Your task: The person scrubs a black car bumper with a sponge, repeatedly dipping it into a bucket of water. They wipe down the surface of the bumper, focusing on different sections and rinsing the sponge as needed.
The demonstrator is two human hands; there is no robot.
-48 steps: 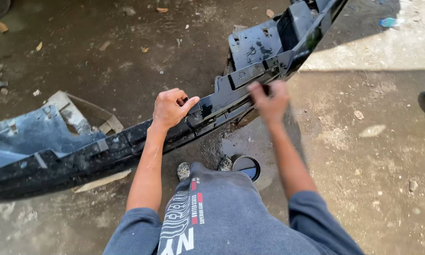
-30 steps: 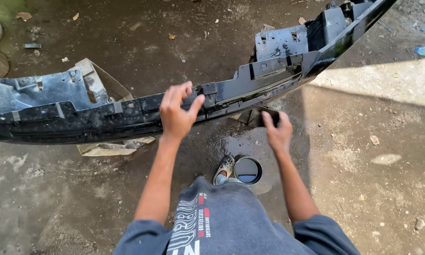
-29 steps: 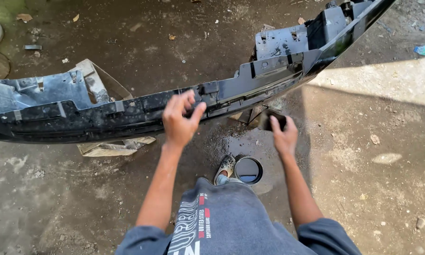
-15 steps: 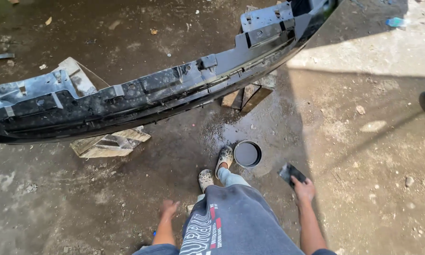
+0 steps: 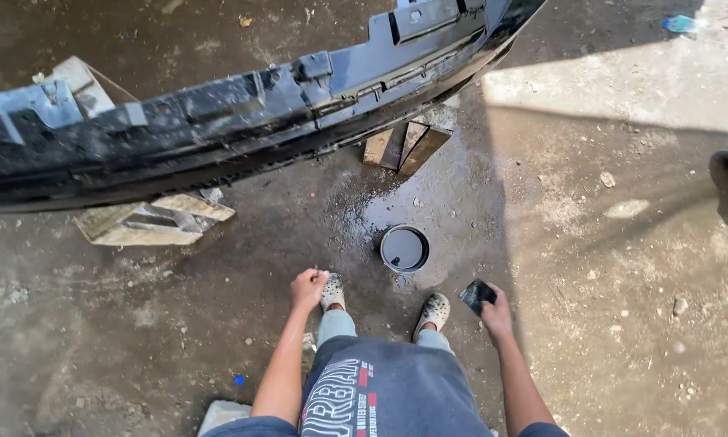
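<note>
Both hands have been drawn back from the long black plastic car bumper (image 5: 218, 129) at twelve o'clock; the left hand (image 5: 308, 288) is loosely curled, empty; a small dark sanding pad (image 5: 477, 295) is gripped by the right hand (image 5: 496, 314).

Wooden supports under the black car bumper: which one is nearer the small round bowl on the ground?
The dark wooden block under the bumper's right end, just above the bowl; the pale slatted piece lies far left.

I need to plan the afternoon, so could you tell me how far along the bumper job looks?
The black bumper sits wet and glossy on wooden blocks. The right hand holds a small dark pad; the left hand is empty. Both are off the bumper, beside a round water tub. What remains cannot be told.
</note>
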